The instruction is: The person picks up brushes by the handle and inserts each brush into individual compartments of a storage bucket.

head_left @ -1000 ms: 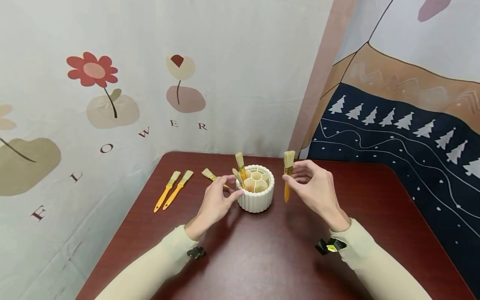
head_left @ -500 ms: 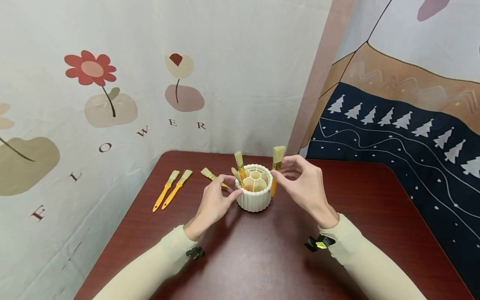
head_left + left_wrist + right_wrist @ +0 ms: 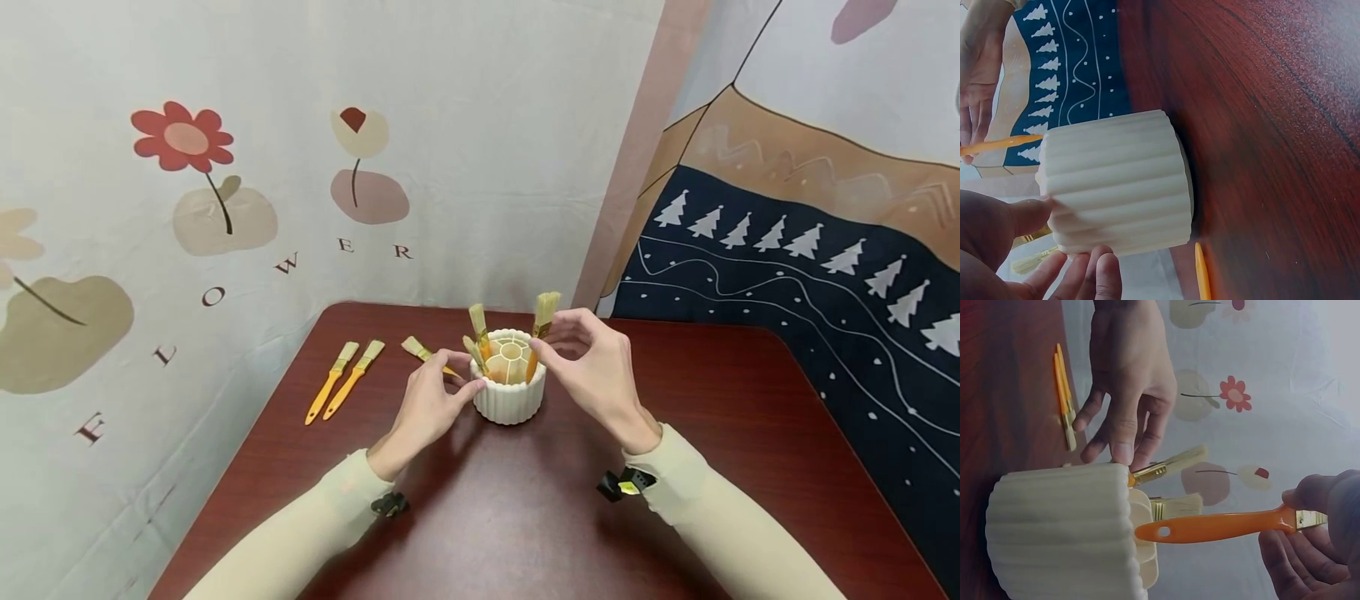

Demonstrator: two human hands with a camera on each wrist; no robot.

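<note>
A white ribbed brush holder (image 3: 508, 406) with a divided, petal-like insert stands on the table. My left hand (image 3: 429, 403) holds it at the left, thumb at the rim and fingers along the wall. Two paintbrushes lean in its left compartments, bristles up; one brush (image 3: 478, 320) stands taller than the other brush (image 3: 472, 350). At the right, my right hand (image 3: 597, 367) pinches another paintbrush (image 3: 1216, 527) near its metal ferrule. Its bristles point up, and its orange handle hangs down over the holder's right-hand opening. In the right wrist view the handle's end overlaps the rim.
Two paintbrushes, a left one (image 3: 330, 385) and a right one (image 3: 356, 379), lie side by side at the table's left. A third brush (image 3: 417, 347) lies behind my left hand, partly hidden. Printed fabric (image 3: 480, 167) hangs behind the dark red table (image 3: 495, 517).
My right hand has carried its paintbrush leftward, from beside the holder to over its right-hand opening, with the brush tilting slightly. My left hand and the holder have stayed in place.
</note>
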